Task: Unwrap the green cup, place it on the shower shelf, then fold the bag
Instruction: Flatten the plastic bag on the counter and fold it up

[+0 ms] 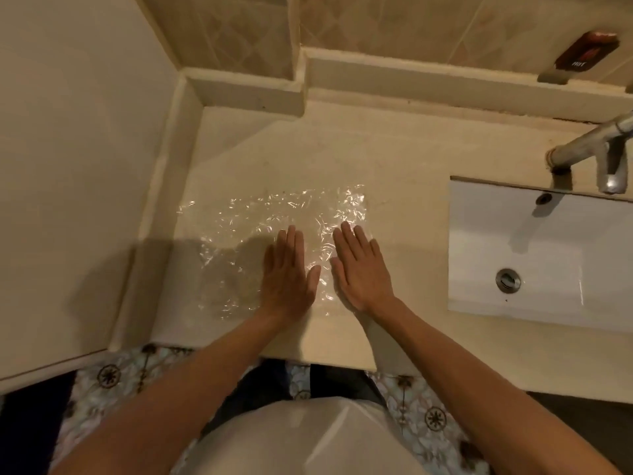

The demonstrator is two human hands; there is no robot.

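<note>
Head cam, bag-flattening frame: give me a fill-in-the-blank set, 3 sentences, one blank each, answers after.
1. Both hands, the left hand and the right hand, lie flat with straight fingers on the clear plastic ____.
2. The bag is spread on the beige countertop, to the ____ of the white sink.
3. The metal faucet reaches out over the ____.

Missing words: bag; left; sink

Left of the sink (534,255), bare counter (394,159) runs to the raised ledges (246,94); the faucet (589,149) overhangs the sink's far edge.
</note>
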